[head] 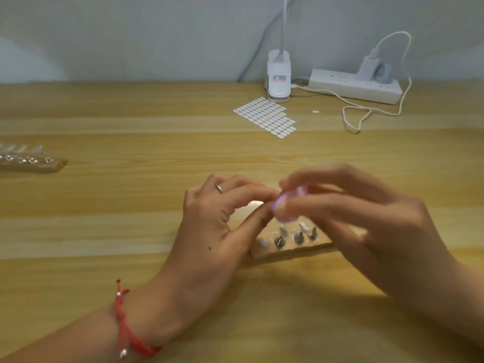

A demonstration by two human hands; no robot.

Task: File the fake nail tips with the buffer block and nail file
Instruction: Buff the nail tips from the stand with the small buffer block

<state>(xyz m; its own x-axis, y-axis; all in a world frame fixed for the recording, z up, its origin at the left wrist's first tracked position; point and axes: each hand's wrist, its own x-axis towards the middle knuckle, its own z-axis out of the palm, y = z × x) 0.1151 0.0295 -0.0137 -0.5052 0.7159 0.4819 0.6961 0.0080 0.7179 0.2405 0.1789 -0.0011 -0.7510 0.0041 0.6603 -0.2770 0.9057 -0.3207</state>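
Your right hand (pixel 366 226) pinches a blurred pinkish nail tip (pixel 286 205); your left hand (pixel 217 221) curls against it, grasp unclear. Under both, a wooden holder (pixel 288 251) carries 3 metal stands (pixel 298 237).

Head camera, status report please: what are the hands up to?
Right hand pinches small translucent pink piece, blurred. Left hand touches it too, grip unclear. Wooden strip with metal stands under both hands.

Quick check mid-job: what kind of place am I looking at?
Probably a home desk set up for nail craft: a wooden tabletop against a plain wall, a wooden stand with metal nail-tip holders, a sheet of white adhesive tabs, a clip lamp and a power strip.
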